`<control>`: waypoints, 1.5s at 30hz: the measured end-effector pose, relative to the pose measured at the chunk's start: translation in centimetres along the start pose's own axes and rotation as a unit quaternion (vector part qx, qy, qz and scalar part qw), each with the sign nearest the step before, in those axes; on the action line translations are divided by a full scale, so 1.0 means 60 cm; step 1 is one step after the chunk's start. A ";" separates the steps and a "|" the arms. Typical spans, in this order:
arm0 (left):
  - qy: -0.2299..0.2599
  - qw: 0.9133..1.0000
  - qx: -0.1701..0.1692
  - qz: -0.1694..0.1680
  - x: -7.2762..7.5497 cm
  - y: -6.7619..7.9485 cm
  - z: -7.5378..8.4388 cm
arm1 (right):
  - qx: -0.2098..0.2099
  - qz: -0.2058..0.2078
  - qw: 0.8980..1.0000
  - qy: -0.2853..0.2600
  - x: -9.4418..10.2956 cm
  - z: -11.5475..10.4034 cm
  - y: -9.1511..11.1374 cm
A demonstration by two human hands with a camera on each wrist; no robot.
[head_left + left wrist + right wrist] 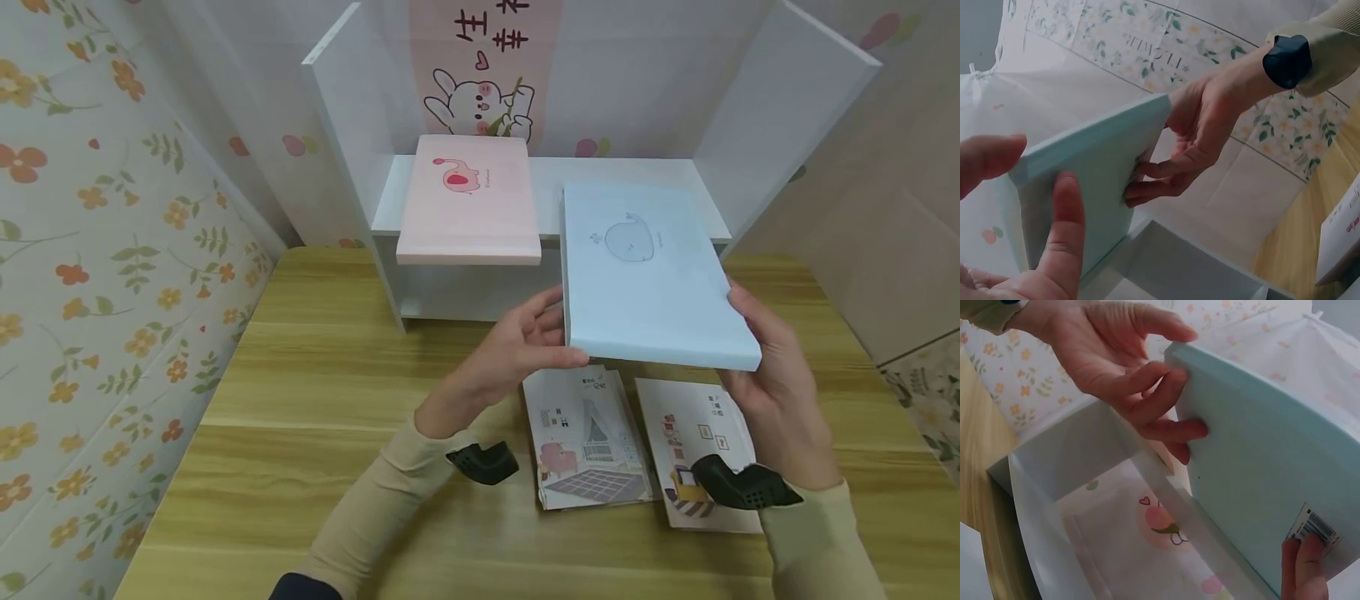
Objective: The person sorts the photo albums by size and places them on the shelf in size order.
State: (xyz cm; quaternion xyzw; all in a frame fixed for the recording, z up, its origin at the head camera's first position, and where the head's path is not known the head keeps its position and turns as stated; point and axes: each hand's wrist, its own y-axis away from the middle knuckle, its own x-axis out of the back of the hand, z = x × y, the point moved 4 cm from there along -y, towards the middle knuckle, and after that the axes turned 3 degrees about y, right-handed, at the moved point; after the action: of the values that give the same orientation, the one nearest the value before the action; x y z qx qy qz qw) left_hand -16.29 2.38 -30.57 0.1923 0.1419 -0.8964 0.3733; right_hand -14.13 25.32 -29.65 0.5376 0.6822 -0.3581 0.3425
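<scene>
One pale-blue book (652, 304): whale outline (630, 240) on top, barcode sticker (1317, 524) underneath.

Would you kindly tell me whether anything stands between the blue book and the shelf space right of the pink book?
Nothing visible does, though the blue book, held by the left hand and right hand, hides part of the shelf; the pink book lies to its left.

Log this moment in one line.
left hand: grips blue book | right hand: grips blue book | pink book: on shelf | booklets: on table
</scene>
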 end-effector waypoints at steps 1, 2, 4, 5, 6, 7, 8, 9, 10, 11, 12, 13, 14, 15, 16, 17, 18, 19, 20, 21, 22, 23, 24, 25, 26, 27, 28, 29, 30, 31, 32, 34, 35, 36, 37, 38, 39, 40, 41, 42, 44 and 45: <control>-0.001 1.000 0.001 0.009 -0.001 -0.002 0.000 | 0.006 -0.004 1.000 -0.021 0.000 -0.001 -0.001; 0.002 1.000 0.001 0.016 -0.003 -0.003 0.001 | 0.010 -0.008 0.999 -0.039 0.001 -0.001 -0.002; 0.014 1.000 0.001 0.028 -0.005 -0.007 0.001 | 0.012 -0.013 0.998 -0.066 0.003 -0.002 -0.001; 0.021 0.999 0.001 0.033 -0.005 -0.008 0.002 | 0.014 -0.015 0.998 -0.064 0.004 -0.002 -0.001; 0.030 0.999 -0.001 0.037 -0.005 -0.009 0.003 | 0.015 -0.021 0.998 -0.064 0.005 -0.002 0.000; 0.037 0.998 -0.002 0.041 -0.005 -0.010 0.003 | 0.014 -0.030 0.998 -0.058 0.006 -0.002 0.002; 0.043 0.998 -0.004 0.043 -0.005 -0.012 0.004 | 0.014 -0.041 0.998 -0.044 0.007 -0.002 0.003; 0.049 0.998 -0.005 0.045 -0.005 -0.013 0.004 | 0.015 -0.058 0.998 -0.027 0.007 -0.002 0.005; 0.053 0.998 -0.007 0.046 -0.005 -0.013 0.005 | 0.017 -0.079 0.997 -0.002 0.007 -0.002 0.005; 0.058 0.997 -0.007 0.047 -0.006 -0.014 0.005 | 0.023 -0.103 0.994 0.023 0.007 -0.002 0.006; 0.063 0.997 -0.008 0.047 -0.006 -0.016 0.005 | 0.026 -0.128 0.991 0.044 0.006 -0.002 0.006; 0.068 0.997 -0.008 0.048 -0.007 -0.017 0.005 | 0.031 -0.154 0.985 0.067 0.006 -0.003 0.007; 0.071 0.996 -0.008 0.049 -0.007 -0.018 0.005 | 0.036 -0.175 0.980 0.086 0.005 -0.004 0.007; 0.075 0.996 -0.007 0.053 -0.008 -0.020 0.004 | 0.041 -0.188 0.976 0.097 0.005 -0.005 0.007; 0.079 0.995 -0.006 0.056 -0.008 -0.021 0.004 | 0.045 -0.196 0.974 0.103 0.005 -0.005 0.008; 0.082 0.995 -0.004 0.059 -0.008 -0.022 0.004 | 0.051 -0.193 0.974 0.108 0.006 -0.005 0.008; 0.084 0.995 -0.003 0.062 -0.008 -0.023 0.004 | 0.057 -0.185 0.974 0.116 0.006 -0.005 0.009; 0.085 0.994 -0.001 0.065 -0.008 -0.025 0.003 | 0.065 -0.174 0.974 0.127 0.007 -0.005 0.010; 0.088 0.994 0.003 0.068 -0.008 -0.026 0.003 | 0.070 -0.158 0.976 0.135 0.008 -0.005 0.011; 0.091 0.993 0.005 0.071 -0.008 -0.028 0.002 | 0.075 -0.144 0.976 0.142 0.008 -0.006 0.011; 0.093 0.993 0.008 0.073 -0.008 -0.030 0.002 | 0.079 -0.134 0.976 0.152 0.008 -0.006 0.011; 0.097 0.992 0.011 0.076 -0.008 -0.031 0.001 | 0.081 -0.123 0.976 0.159 0.008 -0.006 0.010; 0.101 0.992 0.013 0.079 -0.008 -0.033 0.001 | 0.082 -0.115 0.977 0.161 0.008 -0.006 0.009; 0.106 0.991 0.017 0.083 -0.008 -0.036 0.001 | 0.084 -0.109 0.977 0.161 0.008 -0.006 0.008; 0.111 0.990 0.020 0.087 -0.008 -0.037 0.001 | 0.085 -0.103 0.979 0.157 0.008 -0.006 0.006; 0.116 0.989 0.021 0.090 -0.008 -0.040 0.001 | 0.087 -0.096 0.980 0.154 0.008 -0.006 0.004; 0.120 0.988 0.024 0.094 -0.007 -0.042 0.001 | 0.088 -0.088 0.981 0.151 0.009 -0.007 0.003; 0.123 0.987 0.026 0.099 -0.007 -0.044 0.001 | 0.091 -0.078 0.981 0.154 0.010 -0.007 0.001; 0.125 0.986 0.028 0.103 -0.007 -0.046 0.001 | 0.094 -0.070 0.980 0.162 0.011 -0.008 -0.001; 0.127 0.986 0.029 0.108 -0.006 -0.048 0.001 | 0.093 -0.064 0.981 0.159 0.011 -0.009 -0.002; 0.128 0.985 0.030 0.113 -0.005 -0.050 0.001 | 0.092 -0.057 0.982 0.153 0.012 -0.009 -0.004; 0.130 0.983 0.032 0.126 -0.002 -0.055 0.000 | 0.091 -0.043 0.984 0.145 0.014 -0.011 -0.007; 0.130 0.982 0.032 0.132 0.000 -0.057 -0.001 | 0.093 -0.034 0.985 0.142 0.015 -0.011 -0.009; 0.130 0.981 0.032 0.138 0.001 -0.059 -0.001 | 0.093 -0.026 0.986 0.134 0.016 -0.011 -0.011; 0.130 0.980 0.031 0.144 0.002 -0.061 -0.001 | 0.092 -0.018 0.988 0.121 0.016 -0.011 -0.013; 0.130 0.980 0.029 0.148 0.004 -0.063 -0.002 | 0.094 -0.008 0.988 0.120 0.018 -0.010 -0.014; 0.128 0.980 0.028 0.152 0.006 -0.065 -0.002 | 0.095 0.005 0.988 0.121 0.019 -0.010 -0.016; 0.125 0.980 0.026 0.155 0.007 -0.067 -0.003 | 0.095 0.019 0.988 0.123 0.020 -0.011 -0.018; 0.125 0.979 0.023 0.157 0.009 -0.069 -0.004 | 0.094 0.031 0.987 0.125 0.021 -0.011 -0.019; 0.126 0.979 0.020 0.159 0.010 -0.071 -0.004 | 0.093 0.041 0.987 0.125 0.022 -0.011 -0.021; 0.128 0.978 0.013 0.164 0.012 -0.076 -0.006 | 0.095 0.062 0.985 0.130 0.023 -0.012 -0.026; 0.130 0.977 0.011 0.168 0.013 -0.078 -0.007 | 0.098 0.074 0.983 0.135 0.023 -0.012 -0.028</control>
State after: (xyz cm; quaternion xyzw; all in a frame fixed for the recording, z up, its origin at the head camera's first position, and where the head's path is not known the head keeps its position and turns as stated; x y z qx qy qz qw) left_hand -20.10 5.25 -30.75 0.3325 0.1455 -0.7898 0.4945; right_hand -16.12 26.34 -30.27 0.6610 0.6421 -0.3209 0.2186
